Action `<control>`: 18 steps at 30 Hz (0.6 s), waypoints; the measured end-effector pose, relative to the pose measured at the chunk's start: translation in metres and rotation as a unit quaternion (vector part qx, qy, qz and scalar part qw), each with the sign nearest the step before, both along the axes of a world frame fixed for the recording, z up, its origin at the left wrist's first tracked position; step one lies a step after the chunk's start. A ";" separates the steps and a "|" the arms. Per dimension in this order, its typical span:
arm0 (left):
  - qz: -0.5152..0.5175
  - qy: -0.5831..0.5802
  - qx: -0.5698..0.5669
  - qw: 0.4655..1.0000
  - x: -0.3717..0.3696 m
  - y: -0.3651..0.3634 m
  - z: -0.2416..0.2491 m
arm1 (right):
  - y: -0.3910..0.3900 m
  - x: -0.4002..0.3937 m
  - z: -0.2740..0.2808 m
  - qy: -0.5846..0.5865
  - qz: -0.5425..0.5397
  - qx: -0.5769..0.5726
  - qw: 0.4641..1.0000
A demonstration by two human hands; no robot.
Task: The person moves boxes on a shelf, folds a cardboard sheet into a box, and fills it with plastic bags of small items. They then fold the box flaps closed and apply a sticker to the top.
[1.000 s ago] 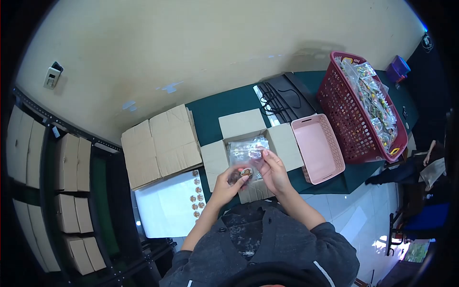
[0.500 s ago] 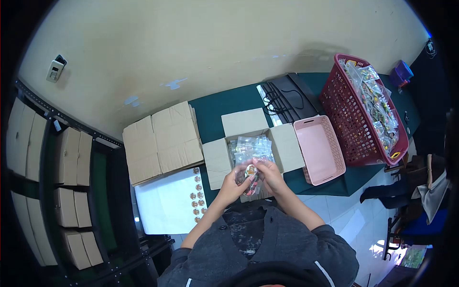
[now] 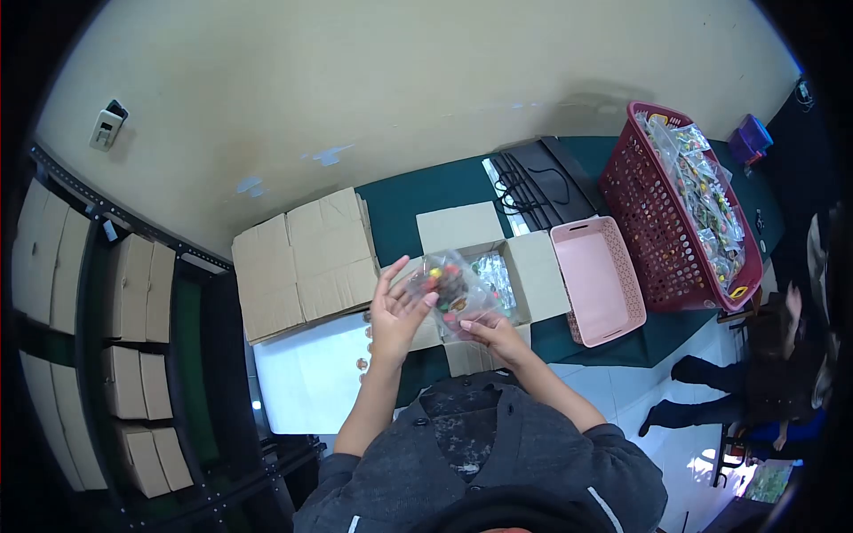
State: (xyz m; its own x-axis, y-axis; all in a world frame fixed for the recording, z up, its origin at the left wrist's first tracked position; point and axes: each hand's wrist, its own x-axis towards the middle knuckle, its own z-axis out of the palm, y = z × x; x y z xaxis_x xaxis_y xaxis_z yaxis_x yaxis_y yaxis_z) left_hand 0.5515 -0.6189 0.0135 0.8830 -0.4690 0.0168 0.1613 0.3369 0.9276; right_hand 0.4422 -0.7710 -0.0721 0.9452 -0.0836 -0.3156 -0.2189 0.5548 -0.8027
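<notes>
A clear plastic bag (image 3: 455, 289) of small colourful pieces, red, yellow, green and dark, is held up over an open cardboard box (image 3: 458, 231). My right hand (image 3: 498, 338) pinches the bag's lower right edge between thumb and fingers. At the bag's left side, my left hand (image 3: 397, 313) has its fingers stretched and apart, with the thumb against the plastic. More clear packets (image 3: 494, 277) lie inside the box, partly hidden by the held bag. Round brown stickers (image 3: 362, 363) on a white sheet (image 3: 306, 382) are mostly covered by my left forearm.
Flattened cardboard (image 3: 329, 253) lies left of the box. To its right are a pink basket (image 3: 600, 280) and a tall maroon basket (image 3: 657, 222) full of packets. A black device with cables (image 3: 542, 186) lies behind. Another person (image 3: 755, 382) stands at far right.
The bag has been raised and spread out, and the round sticker that showed on it is now turned from view. My left hand has opened and moved left. The other person has shifted.
</notes>
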 end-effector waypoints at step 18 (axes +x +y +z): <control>0.024 0.014 0.043 0.999 -0.003 -0.002 -0.024 | 0.010 0.003 -0.004 -0.014 0.099 -0.028 0.995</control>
State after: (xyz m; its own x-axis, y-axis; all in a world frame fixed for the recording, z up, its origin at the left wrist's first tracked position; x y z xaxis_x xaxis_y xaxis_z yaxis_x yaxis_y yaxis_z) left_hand 0.5483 -0.6212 -0.0107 0.9043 -0.4244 -0.0457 0.1722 0.2648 0.9488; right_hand 0.4451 -0.7610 -0.0766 0.9534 0.0883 -0.2884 -0.2960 0.4569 -0.8388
